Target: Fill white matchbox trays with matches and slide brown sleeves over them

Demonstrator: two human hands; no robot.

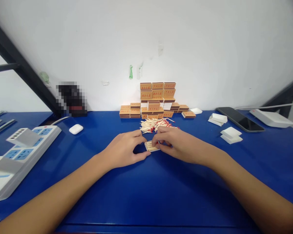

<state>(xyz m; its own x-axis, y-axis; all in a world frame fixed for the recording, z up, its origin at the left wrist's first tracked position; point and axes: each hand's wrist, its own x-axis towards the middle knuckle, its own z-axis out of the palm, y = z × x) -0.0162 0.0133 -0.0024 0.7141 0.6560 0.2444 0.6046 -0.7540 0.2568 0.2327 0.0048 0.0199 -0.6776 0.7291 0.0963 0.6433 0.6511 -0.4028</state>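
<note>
A small white matchbox tray (152, 150) lies on the blue table, with wooden matches (148, 145) in it. My left hand (127, 148) steadies the tray at its left end, thumb at the near edge and fingers at the far side. Over the tray's right part, my right hand (177, 144) is closed, its fingertips pinching down among the matches; the hand hides that end. Just beyond the fingers spreads a loose pile of red-tipped matches (151, 124). Stacked orange matchboxes (157, 94) stand behind the pile, against the wall.
White trays (230, 134) and a phone (241, 118) lie at the right, near a white flat device (271, 117). On the left are a power strip (26, 152) with plugs and a white earbud case (76, 129). A dark pixelated object (72, 99) stands by the wall.
</note>
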